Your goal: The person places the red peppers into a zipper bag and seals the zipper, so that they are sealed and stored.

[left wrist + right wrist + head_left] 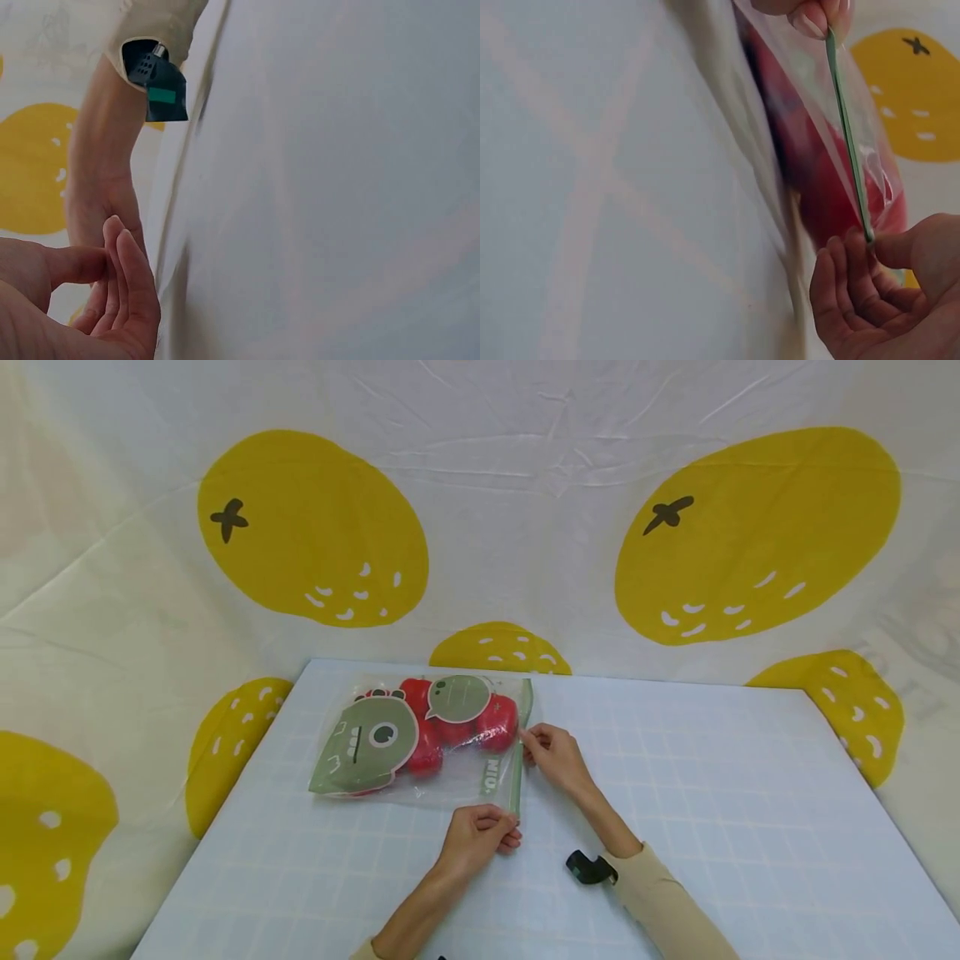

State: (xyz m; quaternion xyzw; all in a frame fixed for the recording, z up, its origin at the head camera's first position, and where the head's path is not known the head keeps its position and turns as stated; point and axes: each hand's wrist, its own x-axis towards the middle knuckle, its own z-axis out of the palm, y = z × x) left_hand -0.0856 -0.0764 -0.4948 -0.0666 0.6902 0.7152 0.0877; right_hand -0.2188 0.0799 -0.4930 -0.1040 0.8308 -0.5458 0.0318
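A clear zip bag (pixel 450 785) with a green one-eyed monster print lies on the table, and several shiny red rounded objects (pixel 498 723) show through its plastic. Its green zip edge (pixel 846 131) faces right. At the near corner of that edge, my left hand (pixel 474 841) pinches the strip between thumb and fingers. Farther along, my right hand (pixel 558 762) pinches the same edge beside the red objects. The right wrist view shows the strip stretched straight between both hands. In the left wrist view, my left hand (pixel 112 300) has its thumb against its fingertips.
The table (pixel 712 818) has a pale checked cover. Behind it hangs a white cloth (pixel 525 552) printed with big yellow fruits. A small black camera (pixel 590 867) sits at my right sleeve.
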